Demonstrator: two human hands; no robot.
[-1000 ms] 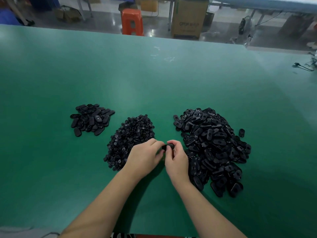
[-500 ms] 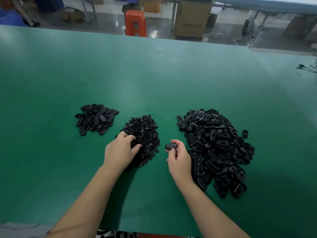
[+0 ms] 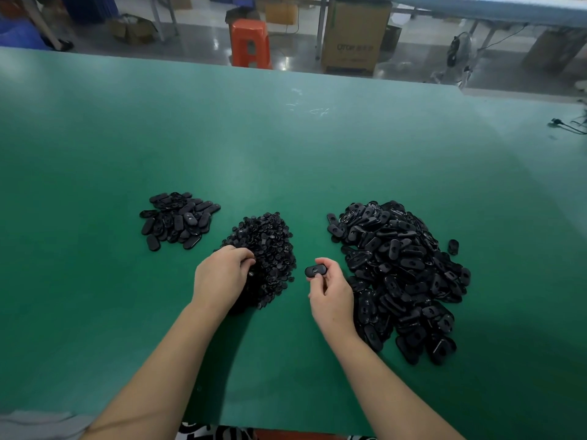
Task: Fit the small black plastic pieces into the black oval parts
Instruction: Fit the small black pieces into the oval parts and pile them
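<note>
**Factory assembly floor**

Looks like a small workshop: broad green-matted workbench point(image 3: 286, 147) heaped with bulk piles of black oval plastic parts point(image 3: 400, 274); beyond, polished concrete floor point(image 3: 203, 42), orange plastic stool point(image 3: 251, 42), brown cardboard carton point(image 3: 354, 33).

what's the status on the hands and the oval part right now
Left hand digging in small pieces pile. Right hand holds oval part. Nothing blocking.

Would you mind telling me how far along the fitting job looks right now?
Early. Done: a small pile of ovals set aside far left. In hand: the right hand holds one oval part while the left hand picks through the small pieces. Left: the large oval pile.
</note>
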